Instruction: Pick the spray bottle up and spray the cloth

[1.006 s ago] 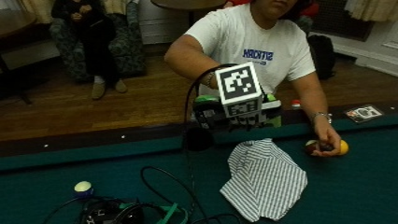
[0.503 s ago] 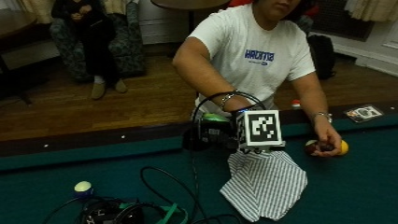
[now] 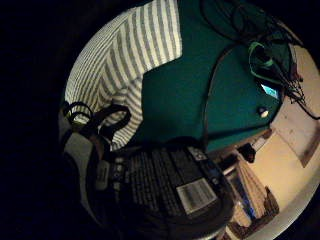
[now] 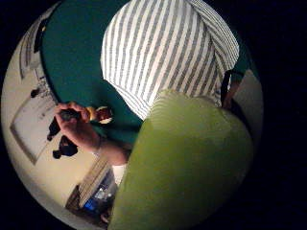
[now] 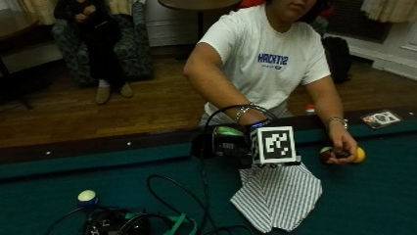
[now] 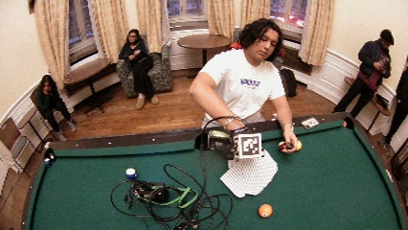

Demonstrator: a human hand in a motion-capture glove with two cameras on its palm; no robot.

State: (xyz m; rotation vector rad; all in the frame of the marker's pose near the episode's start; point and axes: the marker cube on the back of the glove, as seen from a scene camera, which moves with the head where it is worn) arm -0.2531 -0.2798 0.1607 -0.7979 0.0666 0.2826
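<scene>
Since a second ago: my gloved right hand has come down and across the table, from above the rail to just over the near top corner of the cloth; the cloth itself has not shifted.
Fingers: from the outside view I cannot see them behind the glove's rig, but both palm views are filled by the bottle, its green body and its dark printed label pressed close, so I judge them wrapped round it.
Spray bottle: the spray bottle sits in my right hand; a patch of its green shows at the top of the hand in the outside view, and its label with a barcode fills the little-finger side view.
Key relation: the striped cloth lies flat on the green felt directly below and ahead of my palm, its long axis running away from the rail toward the middle of the table; both palm views look straight onto its stripes.
Nozzle: I cannot tell which way it faces.
Next move, as I judge it: aim at the cloth and squeeze the trigger.
Other hand: my bare left hand rests farther along the rail on two billiard balls, well clear of the cloth.
</scene>
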